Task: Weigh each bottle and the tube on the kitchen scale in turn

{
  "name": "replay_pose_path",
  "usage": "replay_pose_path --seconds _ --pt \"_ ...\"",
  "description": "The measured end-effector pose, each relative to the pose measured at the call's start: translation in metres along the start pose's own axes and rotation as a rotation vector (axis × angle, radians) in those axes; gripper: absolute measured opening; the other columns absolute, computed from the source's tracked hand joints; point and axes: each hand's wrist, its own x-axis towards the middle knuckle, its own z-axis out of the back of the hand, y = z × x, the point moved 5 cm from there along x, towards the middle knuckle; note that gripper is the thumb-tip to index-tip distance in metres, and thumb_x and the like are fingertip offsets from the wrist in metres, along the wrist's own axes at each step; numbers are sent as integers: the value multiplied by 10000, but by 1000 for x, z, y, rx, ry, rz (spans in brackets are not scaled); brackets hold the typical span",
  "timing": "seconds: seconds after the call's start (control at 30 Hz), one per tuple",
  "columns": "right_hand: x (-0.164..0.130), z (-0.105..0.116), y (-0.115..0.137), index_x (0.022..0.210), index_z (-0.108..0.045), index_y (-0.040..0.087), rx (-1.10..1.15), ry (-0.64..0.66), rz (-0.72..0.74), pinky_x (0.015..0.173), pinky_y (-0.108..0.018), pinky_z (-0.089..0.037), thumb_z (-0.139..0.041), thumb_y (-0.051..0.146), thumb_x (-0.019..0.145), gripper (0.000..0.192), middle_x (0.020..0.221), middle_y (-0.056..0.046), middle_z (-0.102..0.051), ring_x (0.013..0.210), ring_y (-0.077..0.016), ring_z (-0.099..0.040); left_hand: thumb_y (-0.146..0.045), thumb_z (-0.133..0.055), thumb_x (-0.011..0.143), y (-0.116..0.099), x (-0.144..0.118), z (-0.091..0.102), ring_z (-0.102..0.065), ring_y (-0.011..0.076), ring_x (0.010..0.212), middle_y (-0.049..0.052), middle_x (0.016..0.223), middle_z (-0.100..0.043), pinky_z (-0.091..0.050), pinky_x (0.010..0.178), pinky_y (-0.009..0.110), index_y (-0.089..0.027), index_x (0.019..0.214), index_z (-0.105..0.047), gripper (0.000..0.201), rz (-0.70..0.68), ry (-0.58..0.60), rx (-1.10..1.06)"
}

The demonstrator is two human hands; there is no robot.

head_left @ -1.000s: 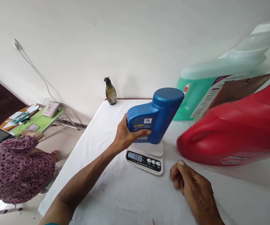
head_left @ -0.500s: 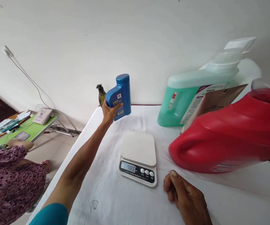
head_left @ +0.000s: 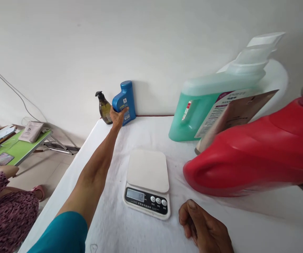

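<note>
My left hand (head_left: 117, 117) reaches far across the white table (head_left: 106, 225) and grips a blue plastic bottle (head_left: 125, 101) that stands upright at the back edge by the wall, right beside a dark pump bottle (head_left: 104, 108). A white kitchen scale (head_left: 147, 181) sits in the middle with nothing on its platform. My right hand (head_left: 204, 230) rests on the cloth near the scale's right corner, fingers curled, holding nothing.
A large red jug (head_left: 256, 154) lies close on the right, with a green detergent jug (head_left: 214, 102) and a brown card (head_left: 235, 114) behind it. At the left another person in a patterned sleeve (head_left: 4, 211) sits near a green folding table (head_left: 17, 147).
My left hand lifted the blue bottle off the scale and carried it to the table's back edge beside the pump bottle. The scale platform is now bare. My right hand stayed put.
</note>
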Motion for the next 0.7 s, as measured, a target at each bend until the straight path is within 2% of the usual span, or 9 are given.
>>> replay_pose_path --seconds 0.1,0.27,0.33,0.4,0.47,0.5,0.53,0.6,0.7 --pt "-1 -1 4 630 -555 231 13 -1 26 543 -292 -383 -419 791 990 680 546 -7 -487 552 -177 -475 -275 -936 687 -2 -2 -1 -667 246 1044 92 1102 -676 -559 941 433 -203 1079 -585 531 -22 25 41" --pt "-2 -2 8 627 -544 233 27 5 53 539 -288 -388 -421 770 1002 667 533 -1 -476 540 -177 -463 -238 -923 716 -25 -13 6 -582 353 1283 196 1316 -616 -474 1100 539 -175 1215 -511 650 89 39 207" --pt "-1 -2 10 628 -540 234 26 6 77 546 -290 -401 -416 762 1009 663 532 -1 -477 540 -181 -469 -208 -933 693 -47 -26 7 -430 405 1463 251 1491 -498 -350 1218 581 -149 1323 -469 785 33 32 269" --pt "-1 -2 11 629 -539 233 22 7 100 554 -290 -406 -418 750 1018 657 532 2 -473 540 -180 -471 -258 -946 689 -75 -46 1 -232 420 1585 255 1628 -349 -198 1299 588 -147 1429 -410 920 -132 48 269" --pt "-1 -2 12 631 -542 232 13 7 114 554 -288 -404 -419 740 1024 653 534 4 -471 539 -179 -473 -381 -941 709 -102 -72 -20 -182 397 1614 208 1662 -330 -151 1322 568 -188 1466 -402 949 -311 153 176" --pt "-1 -2 11 633 -546 232 6 7 116 550 -288 -402 -417 740 1024 653 535 4 -474 539 -180 -476 -439 -929 723 -111 -85 -34 -246 389 1598 192 1642 -373 -197 1313 560 -209 1461 -420 926 -347 237 102" --pt "-1 -2 11 636 -551 233 0 6 118 545 -288 -401 -414 743 1023 654 536 2 -480 540 -183 -480 -484 -915 733 -117 -97 -51 -344 387 1556 191 1602 -429 -266 1288 555 -214 1449 -442 900 -334 326 31" --pt "-1 -2 8 639 -557 234 -8 2 121 535 -289 -399 -408 750 1021 659 536 -2 -492 540 -187 -487 -548 -917 707 -121 -114 -87 -505 397 1440 204 1497 -533 -412 1193 548 -196 1388 -508 869 -216 479 -63" --pt "-1 -3 5 637 -551 233 -7 5 142 539 -287 -403 -398 742 1030 662 537 0 -499 537 -184 -494 -555 -966 614 -118 -125 -130 -656 388 1217 190 1236 -678 -564 983 486 -166 1168 -633 755 -44 556 -180"
